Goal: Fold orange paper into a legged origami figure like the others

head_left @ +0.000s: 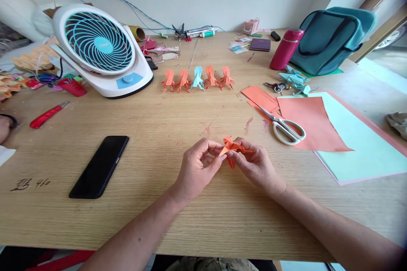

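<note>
Head view: orange folded-paper piece [229, 146], just below/right of frame ctr, was pinched btwn thumb & fingers by L hand [200, 167] and R hand [259, 167], prob. v. light, crisp, easily crushed, best held at layered folds.

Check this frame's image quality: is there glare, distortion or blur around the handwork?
Head view: bright light washes out the pale floor at far right; head view: wide-angle stretching seems to tilt the teal fabric bag outward; head view: the folded orange paper figure in the left hand and right hand looks fairly sharp, without obvious glare.
</note>
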`<state>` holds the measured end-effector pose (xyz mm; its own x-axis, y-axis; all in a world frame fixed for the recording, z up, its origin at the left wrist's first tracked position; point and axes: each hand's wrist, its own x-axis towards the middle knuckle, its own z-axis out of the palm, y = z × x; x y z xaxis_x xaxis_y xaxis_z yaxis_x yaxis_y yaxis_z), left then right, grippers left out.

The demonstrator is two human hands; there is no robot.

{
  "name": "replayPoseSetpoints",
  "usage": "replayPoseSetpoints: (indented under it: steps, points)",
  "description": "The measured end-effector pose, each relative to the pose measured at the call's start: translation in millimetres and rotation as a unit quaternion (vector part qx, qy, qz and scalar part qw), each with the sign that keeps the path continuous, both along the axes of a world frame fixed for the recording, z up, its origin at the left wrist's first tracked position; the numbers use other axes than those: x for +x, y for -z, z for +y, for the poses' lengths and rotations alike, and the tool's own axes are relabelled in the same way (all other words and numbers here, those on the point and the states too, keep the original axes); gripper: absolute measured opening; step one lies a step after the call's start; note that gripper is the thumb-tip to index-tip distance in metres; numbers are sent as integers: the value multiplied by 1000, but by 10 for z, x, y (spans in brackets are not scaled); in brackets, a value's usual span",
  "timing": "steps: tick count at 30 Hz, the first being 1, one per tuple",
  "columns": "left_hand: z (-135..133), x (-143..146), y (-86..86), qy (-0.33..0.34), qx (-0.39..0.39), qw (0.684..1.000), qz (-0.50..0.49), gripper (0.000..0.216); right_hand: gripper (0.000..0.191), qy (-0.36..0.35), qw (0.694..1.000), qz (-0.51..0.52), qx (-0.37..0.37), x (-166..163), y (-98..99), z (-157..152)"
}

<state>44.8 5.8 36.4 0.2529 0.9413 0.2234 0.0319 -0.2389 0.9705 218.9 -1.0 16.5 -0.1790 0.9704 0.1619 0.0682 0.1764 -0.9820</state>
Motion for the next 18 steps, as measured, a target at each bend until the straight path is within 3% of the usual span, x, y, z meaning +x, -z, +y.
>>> replayPoseSetpoints:
  steps: [4,12,18]
  points:
    - [-9,-1,7,-14,-1,1000,9,9,25,-2,1000,-6,5,-3,17,-15]
    - [42,-29,23,51,-109,990,-74,21,29,-25,999,34,-35,11,22,12]
    - [55,-12,61,54,-148,983,-96,26,30,-12,998,50,-46,2,85,14]
